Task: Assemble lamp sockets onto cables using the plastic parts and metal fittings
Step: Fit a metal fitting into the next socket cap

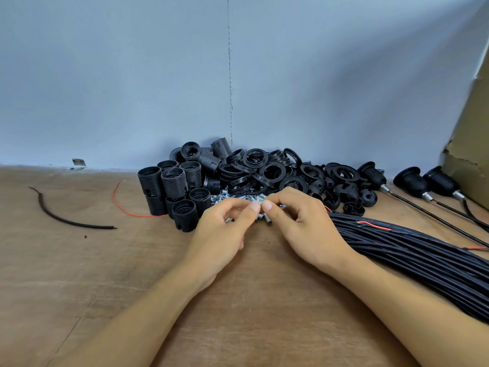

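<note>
Bench (79, 274) with socket parts laid out

To the right of our hands, a thick bundle of black cables (412, 255) runs along close beside our right forearm. Beyond the hands lies a heap of black plastic parts (272, 170), with threaded bodies to the left and rings behind. Our left hand (225, 234) and right hand (304, 221) have curled fingers and thumb tips almost meeting. Each pinches one of the small metal fittings (238, 198) heaped just under and beyond them.

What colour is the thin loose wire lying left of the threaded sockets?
Red. The wire shows best in the head view.
</note>
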A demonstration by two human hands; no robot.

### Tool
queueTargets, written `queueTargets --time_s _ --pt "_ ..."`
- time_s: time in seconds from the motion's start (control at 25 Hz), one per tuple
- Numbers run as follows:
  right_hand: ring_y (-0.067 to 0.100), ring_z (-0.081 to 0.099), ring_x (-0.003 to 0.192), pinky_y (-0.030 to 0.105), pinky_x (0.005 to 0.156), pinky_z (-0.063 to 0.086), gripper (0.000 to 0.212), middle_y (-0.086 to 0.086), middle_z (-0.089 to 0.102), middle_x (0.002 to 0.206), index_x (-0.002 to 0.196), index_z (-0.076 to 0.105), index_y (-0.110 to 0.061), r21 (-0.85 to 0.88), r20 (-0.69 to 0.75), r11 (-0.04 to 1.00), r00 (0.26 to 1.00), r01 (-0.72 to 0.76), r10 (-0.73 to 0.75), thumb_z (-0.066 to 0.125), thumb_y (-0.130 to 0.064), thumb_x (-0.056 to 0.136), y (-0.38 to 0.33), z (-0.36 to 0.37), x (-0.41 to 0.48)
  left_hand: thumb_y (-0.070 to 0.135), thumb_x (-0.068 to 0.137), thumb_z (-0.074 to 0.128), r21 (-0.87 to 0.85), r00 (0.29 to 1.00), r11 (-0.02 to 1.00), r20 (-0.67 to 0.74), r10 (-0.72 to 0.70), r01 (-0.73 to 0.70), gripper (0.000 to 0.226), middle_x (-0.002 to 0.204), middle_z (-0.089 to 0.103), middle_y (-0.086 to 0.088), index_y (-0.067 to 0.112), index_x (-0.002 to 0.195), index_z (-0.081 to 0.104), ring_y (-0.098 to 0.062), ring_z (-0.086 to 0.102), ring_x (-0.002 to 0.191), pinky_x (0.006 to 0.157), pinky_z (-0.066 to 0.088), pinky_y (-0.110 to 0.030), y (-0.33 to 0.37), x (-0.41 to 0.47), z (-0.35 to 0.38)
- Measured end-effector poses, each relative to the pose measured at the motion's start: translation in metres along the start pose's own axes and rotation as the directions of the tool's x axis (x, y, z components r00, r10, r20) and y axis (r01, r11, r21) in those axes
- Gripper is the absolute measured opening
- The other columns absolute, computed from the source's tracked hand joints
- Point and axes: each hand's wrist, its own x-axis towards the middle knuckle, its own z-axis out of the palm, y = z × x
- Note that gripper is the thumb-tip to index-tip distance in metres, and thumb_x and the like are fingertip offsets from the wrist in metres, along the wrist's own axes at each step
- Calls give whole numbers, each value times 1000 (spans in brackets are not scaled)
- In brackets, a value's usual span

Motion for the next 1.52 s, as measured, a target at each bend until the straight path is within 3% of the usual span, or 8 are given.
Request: queueTargets --time_s 0.16,0.44,0.52,0.64,1.0,1.24,1.36,1.52 --pt "6 52 72 12 67 36 23 -5 62 83 80 64 -37 -3 -13 1000 1000 6 -6 60 -27 100 1 0 0 5 89 73 89 1000 996 9 -27 26 34 87 74 12 33 108 70 -4 54 52 56 46 -16 -2 0 0" --pt "6 52 72 12 67 35 20 -7 61 82 82 68 -35 -29 2 999 1000 23 -23 60 -28 100 4 2 1 49 91 69 -25 1000 1000 -3 5 -5 17 78 70 13 34 97 73 -9 52 49 52 43 -14 3 -2 2" --pt "5 53 73 11 67 35 23 -8 61 83 80 66 -38 -22 -4 1000 1000 18 -18 61 -27 99 4 1 1 31 94 71 20 1000 1000 -18 3 -3 8 80 72 14 36 100 72 -8 53 49 53 45 -14 1 -1 1" --pt "3 52 72 10 67 35 23 -8 62 84 79 64 -39 -34 -10 999 1000 11 -11 60 -28 99 5 2 1 8 91 72 85 1000 996 3 -21 21 31 88 74 14 34 107 69 -7 55 51 56 47 -17 0 -1 0" --pt "1 53 67 11 64 37 14 -14 63 78 91 74 -27 -89 57 996 998 1 4 62 -32 98 10 4 4 28 86 80 -92 999 995 -17 37 -39 13 88 78 3 29 99 79 -13 56 50 51 43 -14 6 -5 -1" --pt "9 54 70 15 63 38 37 -2 61 72 85 65 -11 -125 37 992 999 -3 8 46 -35 105 7 -4 12 19 88 78 -122 996 992 -80 -31 22 13 83 78 0 31 88 79 -11 58 50 49 43 -17 4 -2 -1" --pt "6 58 86 17 80 44 18 -5 65 95 103 70 -17 -298 -89 954 996 -17 -10 53 -24 101 7 -11 16 15 86 78 -141 995 990 -88 -36 24 13 82 78 -2 29 86 78 -11 59 50 48 43 -17 4 -2 0" --pt "32 55 111 41 93 40 32 7 62 115 114 70 -20 -627 -237 727 958 -279 164 56 -10 87 13 -40 26 11 88 75 -146 992 989 -120 -41 23 18 77 73 5 28 88 81 -7 58 59 52 46 -17 5 -2 0"
